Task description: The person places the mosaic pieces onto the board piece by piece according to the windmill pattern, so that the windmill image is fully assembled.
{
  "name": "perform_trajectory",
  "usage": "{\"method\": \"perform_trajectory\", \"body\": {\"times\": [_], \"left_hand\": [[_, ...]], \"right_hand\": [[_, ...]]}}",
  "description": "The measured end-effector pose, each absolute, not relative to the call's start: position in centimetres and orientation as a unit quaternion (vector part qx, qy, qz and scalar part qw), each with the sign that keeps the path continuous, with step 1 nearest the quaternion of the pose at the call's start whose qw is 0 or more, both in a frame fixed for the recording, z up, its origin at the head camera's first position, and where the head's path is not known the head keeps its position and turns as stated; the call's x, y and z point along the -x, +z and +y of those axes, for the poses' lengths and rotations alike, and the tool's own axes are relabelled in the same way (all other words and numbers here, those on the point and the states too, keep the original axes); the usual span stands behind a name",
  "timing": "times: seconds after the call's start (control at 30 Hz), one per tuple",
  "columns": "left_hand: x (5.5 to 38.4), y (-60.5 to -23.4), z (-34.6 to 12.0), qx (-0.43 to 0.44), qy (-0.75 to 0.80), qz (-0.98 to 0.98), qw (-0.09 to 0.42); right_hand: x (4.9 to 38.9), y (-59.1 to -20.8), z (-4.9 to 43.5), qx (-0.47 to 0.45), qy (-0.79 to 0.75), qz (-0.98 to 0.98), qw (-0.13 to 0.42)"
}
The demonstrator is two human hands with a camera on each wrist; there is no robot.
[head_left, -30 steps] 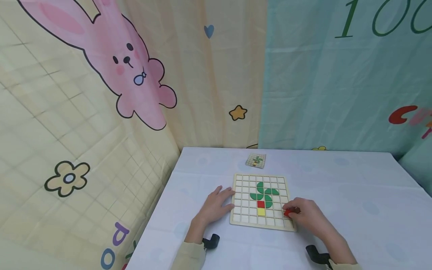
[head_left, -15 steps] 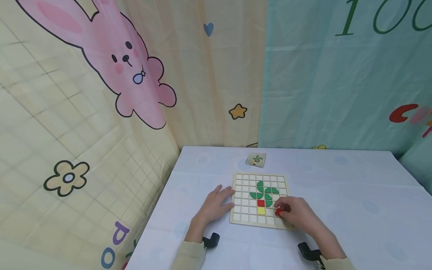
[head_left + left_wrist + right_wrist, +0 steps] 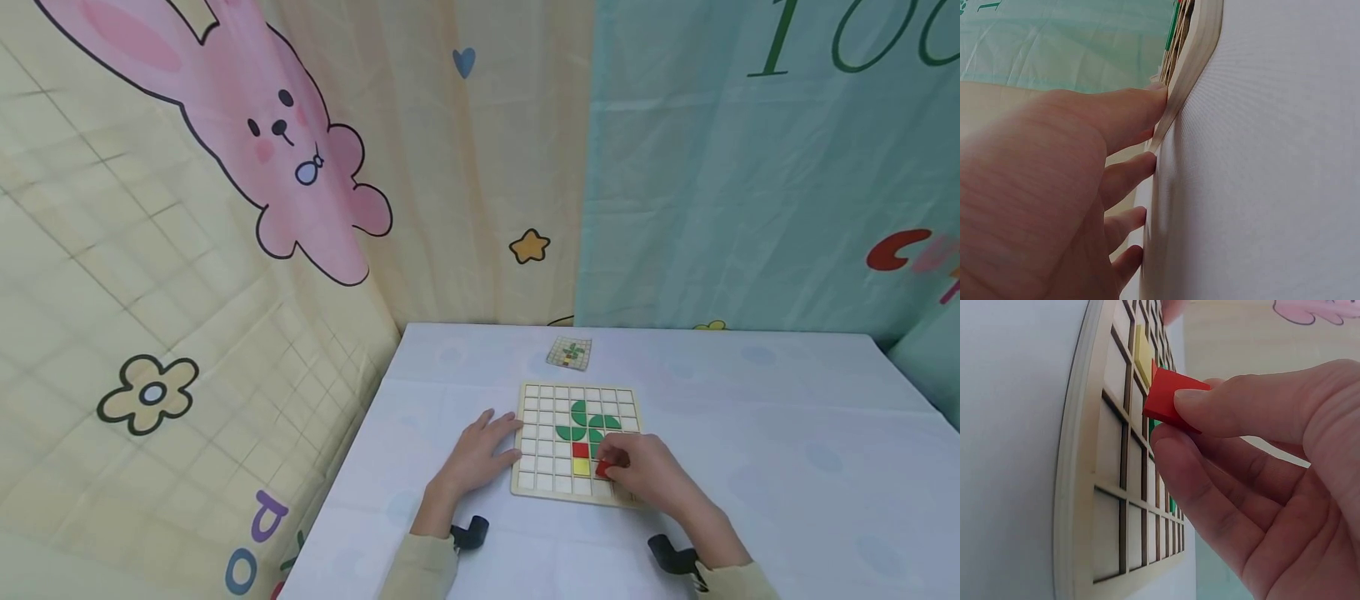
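Note:
A wooden grid board [image 3: 540,492] lies on the table, its square cells framed by thin strips. Green rounded pieces [image 3: 578,412] form a pinwheel in its middle. Below them sit a red square tile [image 3: 581,450] and a yellow square tile [image 3: 581,467]. My right hand [image 3: 648,475] is over the board's lower right, pinching a second red square tile [image 3: 1169,394] between thumb and fingers, beside the yellow one. My left hand [image 3: 480,454] rests at the board's left edge, fingers spread; in the left wrist view its thumb and fingertips touch the wooden rim [image 3: 1194,62].
A small pattern card [image 3: 569,353] with a similar green, red and yellow design lies behind the board. The white-covered table [image 3: 787,433] reaches back to printed cloth hangings [image 3: 480,167]. Black wrist mounts [image 3: 470,534] are on both forearms.
My right hand has moved left across the board with the red tile, from the right edge to beside the yellow tile. The left hand has stayed in place.

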State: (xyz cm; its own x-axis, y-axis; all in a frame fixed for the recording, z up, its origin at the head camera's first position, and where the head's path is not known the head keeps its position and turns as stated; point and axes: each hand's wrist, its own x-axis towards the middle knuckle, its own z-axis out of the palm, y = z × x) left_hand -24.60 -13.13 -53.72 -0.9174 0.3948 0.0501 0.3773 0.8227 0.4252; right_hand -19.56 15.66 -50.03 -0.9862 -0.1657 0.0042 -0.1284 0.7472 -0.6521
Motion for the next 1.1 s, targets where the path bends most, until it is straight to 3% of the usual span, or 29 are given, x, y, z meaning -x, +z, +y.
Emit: {"method": "perform_trajectory", "body": {"times": [1.1], "left_hand": [[24.5, -53.2, -13.1, -0.204, 0.218, 0.954, 0.029]], "right_hand": [[19.4, -50.5, 12.7, 0.117, -0.342, 0.932, 0.031]]}}
